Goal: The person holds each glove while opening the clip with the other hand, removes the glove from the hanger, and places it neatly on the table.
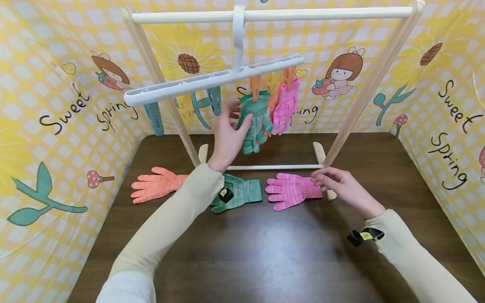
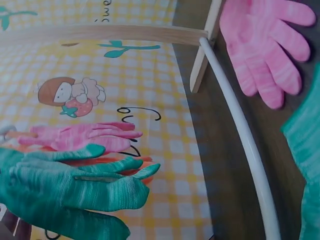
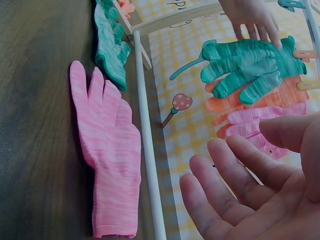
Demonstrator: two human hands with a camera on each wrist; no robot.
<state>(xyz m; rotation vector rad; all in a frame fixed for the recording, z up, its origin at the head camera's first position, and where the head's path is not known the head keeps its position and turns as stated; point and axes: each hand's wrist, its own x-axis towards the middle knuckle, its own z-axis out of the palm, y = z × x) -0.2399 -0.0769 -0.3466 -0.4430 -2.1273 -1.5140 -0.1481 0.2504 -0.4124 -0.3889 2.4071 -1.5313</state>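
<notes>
A green striped glove hangs by an orange clothespin from the white clip hanger. Beside its left edge is my left hand, fingers extended and thumb at the glove's front. An orange glove and a pink glove hang behind it. Over the table on the right, my right hand holds nothing, its fingers loosely bent near the cuff of a flat pink glove. In the right wrist view its palm shows, apart from that glove.
The hanger hooks over the top bar of a wooden rack. Blue clothespins and a yellow clothespin dangle at its left. A green glove, partly behind my left sleeve, and an orange glove lie on the dark table.
</notes>
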